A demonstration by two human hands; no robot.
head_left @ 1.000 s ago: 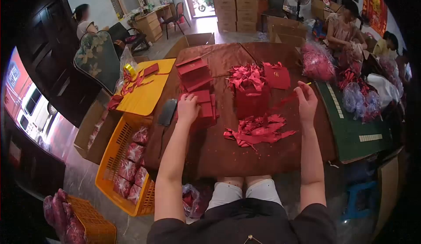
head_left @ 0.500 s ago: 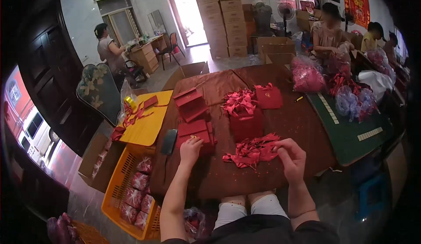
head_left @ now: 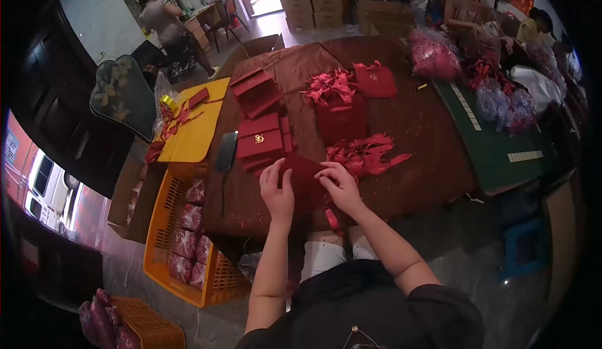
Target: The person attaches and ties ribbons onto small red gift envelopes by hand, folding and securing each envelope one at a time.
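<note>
Near the table's front edge, both hands hold a dark red gift bag (head_left: 303,183) between them. My left hand (head_left: 278,192) grips its left edge with thumb and fingers. At the opposite edge, my right hand (head_left: 339,187) pinches the bag near its upper corner. A red ribbon (head_left: 331,218) hangs below the bag, by my right hand. Just beyond my left hand lies a stack of red bags (head_left: 260,137) with a gold emblem on top. A heap of loose red ribbons (head_left: 370,154) lies beyond my right hand.
Behind stand red bags (head_left: 342,120) topped with ribbons (head_left: 329,85). A phone (head_left: 226,151) lies left, beside a yellow board (head_left: 204,123). An orange crate (head_left: 153,248) holds wrapped packs. A green board (head_left: 495,142) is at right. Other people (head_left: 467,10) are across the room.
My left hand has taken a red bag from the stack and brought it nearer. My right hand has moved left from the ribbon heap to the bag. The view has tilted down.
</note>
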